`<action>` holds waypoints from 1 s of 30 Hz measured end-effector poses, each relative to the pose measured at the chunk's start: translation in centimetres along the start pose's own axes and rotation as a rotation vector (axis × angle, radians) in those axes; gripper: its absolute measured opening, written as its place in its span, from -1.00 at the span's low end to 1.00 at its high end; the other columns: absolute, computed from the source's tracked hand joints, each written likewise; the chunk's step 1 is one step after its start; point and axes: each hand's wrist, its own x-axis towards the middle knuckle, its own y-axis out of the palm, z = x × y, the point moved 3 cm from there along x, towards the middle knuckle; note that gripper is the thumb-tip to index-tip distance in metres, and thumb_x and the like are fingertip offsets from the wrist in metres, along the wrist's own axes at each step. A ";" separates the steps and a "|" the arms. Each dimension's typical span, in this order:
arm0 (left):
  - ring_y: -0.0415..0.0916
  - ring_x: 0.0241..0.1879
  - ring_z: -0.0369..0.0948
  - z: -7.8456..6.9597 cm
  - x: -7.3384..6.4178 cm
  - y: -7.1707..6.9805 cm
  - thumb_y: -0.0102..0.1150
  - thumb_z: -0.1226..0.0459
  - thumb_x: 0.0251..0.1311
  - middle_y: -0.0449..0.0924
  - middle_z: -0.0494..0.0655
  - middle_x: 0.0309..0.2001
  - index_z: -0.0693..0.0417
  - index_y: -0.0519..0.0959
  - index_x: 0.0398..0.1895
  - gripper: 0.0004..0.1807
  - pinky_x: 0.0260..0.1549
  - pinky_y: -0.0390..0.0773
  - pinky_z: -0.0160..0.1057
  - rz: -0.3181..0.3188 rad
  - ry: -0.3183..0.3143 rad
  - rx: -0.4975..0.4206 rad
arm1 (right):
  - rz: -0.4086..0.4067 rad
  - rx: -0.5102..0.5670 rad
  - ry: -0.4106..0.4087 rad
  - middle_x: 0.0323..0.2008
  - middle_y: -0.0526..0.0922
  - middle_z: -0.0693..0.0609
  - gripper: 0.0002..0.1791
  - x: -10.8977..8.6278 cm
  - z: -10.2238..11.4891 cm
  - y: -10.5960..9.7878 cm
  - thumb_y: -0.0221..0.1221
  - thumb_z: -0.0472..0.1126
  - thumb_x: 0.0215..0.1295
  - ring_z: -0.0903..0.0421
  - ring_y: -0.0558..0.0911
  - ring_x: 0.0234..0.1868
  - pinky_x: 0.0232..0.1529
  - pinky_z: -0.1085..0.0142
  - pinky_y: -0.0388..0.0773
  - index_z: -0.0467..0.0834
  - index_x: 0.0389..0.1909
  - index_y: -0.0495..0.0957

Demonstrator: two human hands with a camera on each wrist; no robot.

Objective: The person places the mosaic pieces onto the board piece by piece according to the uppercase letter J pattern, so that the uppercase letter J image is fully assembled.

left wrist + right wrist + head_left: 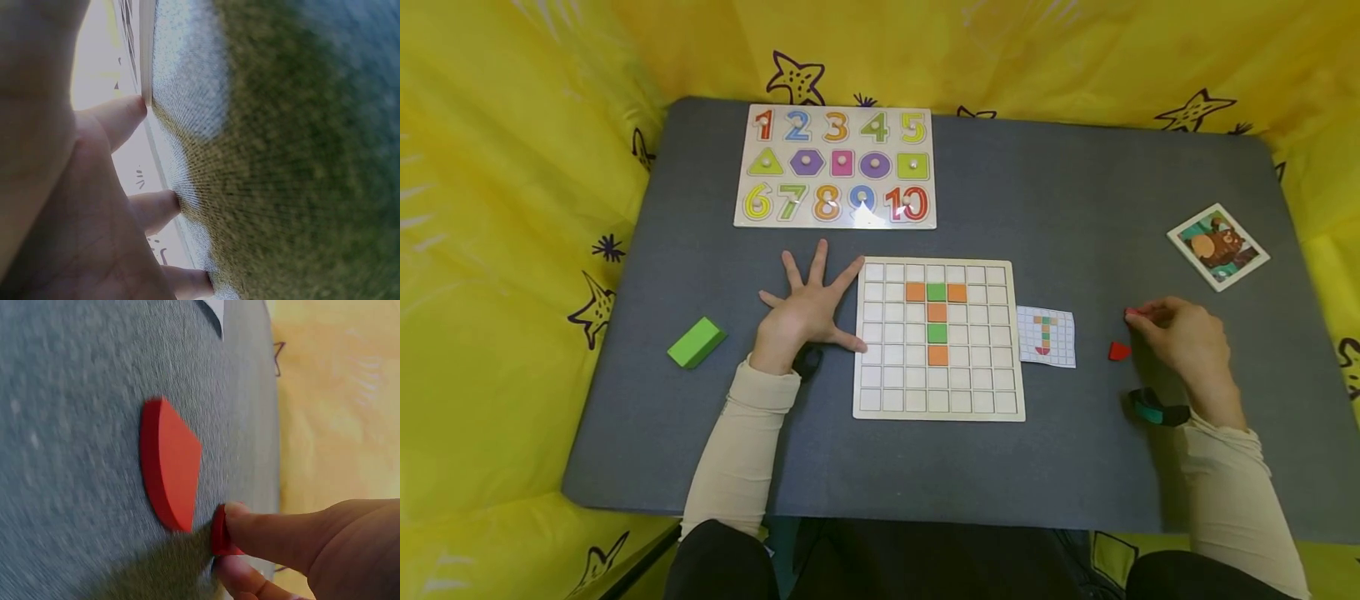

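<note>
A square wooden grid board (938, 402) lies in the middle of the table, with orange and green square tiles (937, 312) set in a T-like pattern. My left hand (805, 317) is spread flat at its left side, thumb and index fingertip right at the board's edge. Out to the right, my right hand (1183, 337) pinches a small red piece (220, 534) between thumb and fingers, low over the table. Beside it lies another red piece, a quarter-circle wedge (178, 465). A printed pattern card (1060, 342) touches the board's right edge and shows a similar figure with a red bottom.
At the back stands out a number and shape puzzle (835, 223) with knobs. A green block (697, 342) lies left of my left hand. On the right is a framed bear picture (1218, 247). Yellow patterned fabric (490, 250) hangs around the dark grey table (1037, 467).
</note>
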 end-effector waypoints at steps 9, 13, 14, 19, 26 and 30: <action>-0.93 0.49 0.44 0.1 -0.1 0.1 0.60 -0.22 -0.13 -0.85 0.03 0.64 -0.51 -0.36 0.68 0.49 0.18 -0.23 0.83 -0.002 0.001 -0.002 | -0.094 0.083 -0.155 -0.14 0.75 -0.44 -0.71 0.0 1.3 0.3 0.32 -0.24 0.37 0.83 0.32 -0.47 -0.34 0.45 0.32 -0.37 -0.02 0.67; -0.94 0.49 0.44 0.1 -0.1 0.0 0.60 -0.22 -0.13 -0.86 0.02 0.64 -0.52 -0.36 0.68 0.48 0.18 -0.24 0.83 0.001 0.006 -0.005 | -0.082 0.131 -0.175 -0.17 0.76 -0.44 -0.70 -0.1 2.4 0.1 0.38 -0.23 0.32 0.89 0.23 -0.47 -0.39 0.58 0.28 -0.39 -0.08 0.68; -0.94 0.49 0.44 0.1 -0.1 0.0 0.60 -0.22 -0.12 -0.86 0.02 0.64 -0.52 -0.36 0.68 0.48 0.18 -0.24 0.83 0.000 0.006 -0.004 | -0.077 0.137 -0.191 -0.19 0.77 -0.42 -0.72 -0.2 3.0 0.1 0.39 -0.22 0.31 0.85 0.26 -0.47 -0.38 0.57 0.28 -0.37 -0.10 0.70; -0.94 0.49 0.45 0.1 0.0 0.0 0.60 -0.22 -0.13 -0.86 0.01 0.64 -0.53 -0.36 0.68 0.48 0.18 -0.23 0.83 -0.010 0.007 0.000 | 0.027 0.240 -0.311 -0.28 0.82 -0.28 -0.80 -0.8 6.9 1.0 0.42 -0.23 0.29 0.58 0.46 -0.53 -0.54 0.55 0.39 -0.28 -0.16 0.77; -0.94 0.49 0.44 0.2 0.0 0.1 0.59 -0.23 -0.13 -0.86 0.01 0.64 -0.53 -0.36 0.68 0.48 0.18 -0.23 0.83 -0.004 0.003 -0.002 | 0.177 0.352 -0.533 -0.28 0.82 -0.18 -0.90 -2.0 12.1 3.0 0.42 -0.37 0.21 0.54 0.58 -0.37 -0.40 0.61 0.52 -0.25 -0.24 0.81; -0.94 0.49 0.44 0.1 0.0 0.0 0.60 -0.23 -0.13 -0.86 0.01 0.64 -0.53 -0.35 0.68 0.48 0.18 -0.24 0.83 -0.007 0.005 -0.006 | 0.240 0.386 -0.592 -0.28 0.84 -0.09 -0.91 -2.7 14.5 4.2 0.45 -0.36 0.18 0.49 0.61 -0.34 -0.36 0.57 0.56 -0.18 -0.29 0.83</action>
